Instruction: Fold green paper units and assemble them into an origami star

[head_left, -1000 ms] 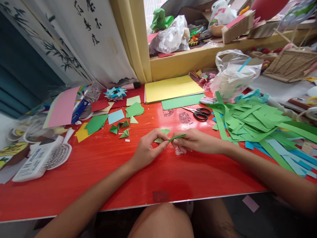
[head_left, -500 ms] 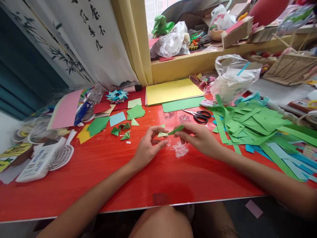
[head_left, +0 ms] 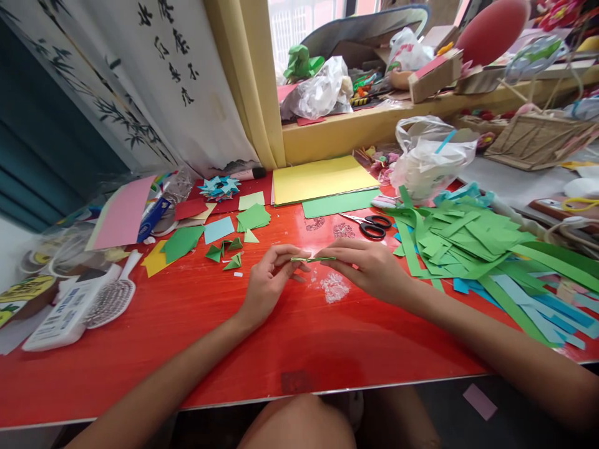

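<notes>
The left hand (head_left: 269, 284) and right hand (head_left: 369, 265) each pinched an end of the thin green paper (head_left: 313, 259); uneven pulling might have torn it.

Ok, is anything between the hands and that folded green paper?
Nothing visible. The left hand and the right hand each pinch the folded green paper at one end, just above the red table.

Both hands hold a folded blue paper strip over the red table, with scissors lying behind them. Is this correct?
No. The head view shows the folded paper strip is green, not blue. Left hand and right hand hold it over the red table, scissors behind.
</notes>
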Demonstrator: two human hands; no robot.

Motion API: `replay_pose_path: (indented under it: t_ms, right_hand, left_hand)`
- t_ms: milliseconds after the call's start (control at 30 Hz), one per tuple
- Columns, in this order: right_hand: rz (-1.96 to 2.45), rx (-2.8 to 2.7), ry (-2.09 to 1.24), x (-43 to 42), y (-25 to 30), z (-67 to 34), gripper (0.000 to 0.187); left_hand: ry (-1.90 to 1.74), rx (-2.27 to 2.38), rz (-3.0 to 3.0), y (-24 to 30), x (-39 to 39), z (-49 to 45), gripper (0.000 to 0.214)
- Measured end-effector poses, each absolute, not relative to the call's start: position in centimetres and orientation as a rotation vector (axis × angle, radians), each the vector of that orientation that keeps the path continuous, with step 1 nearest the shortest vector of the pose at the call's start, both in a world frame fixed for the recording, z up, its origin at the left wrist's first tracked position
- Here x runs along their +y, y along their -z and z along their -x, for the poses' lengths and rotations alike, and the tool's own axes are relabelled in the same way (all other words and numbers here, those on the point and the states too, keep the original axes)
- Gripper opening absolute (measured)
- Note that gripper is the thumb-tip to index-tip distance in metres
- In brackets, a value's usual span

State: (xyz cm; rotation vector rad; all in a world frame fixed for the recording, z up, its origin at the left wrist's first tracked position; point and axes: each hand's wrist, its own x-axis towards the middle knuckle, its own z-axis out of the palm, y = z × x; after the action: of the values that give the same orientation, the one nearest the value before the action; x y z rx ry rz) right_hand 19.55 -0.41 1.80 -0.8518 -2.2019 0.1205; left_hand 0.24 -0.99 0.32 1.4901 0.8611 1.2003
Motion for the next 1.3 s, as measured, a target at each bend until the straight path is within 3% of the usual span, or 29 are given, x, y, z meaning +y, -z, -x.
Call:
replay_pose_path:
  t_ms: [1300]
  right_hand:
    - [0.887,-2.167,0.037,-0.79,-1.90,-19.25,0.020]
  left_hand:
    - [-1.248,0.974,-1.592,-0.80,-1.55,-0.34,0.015]
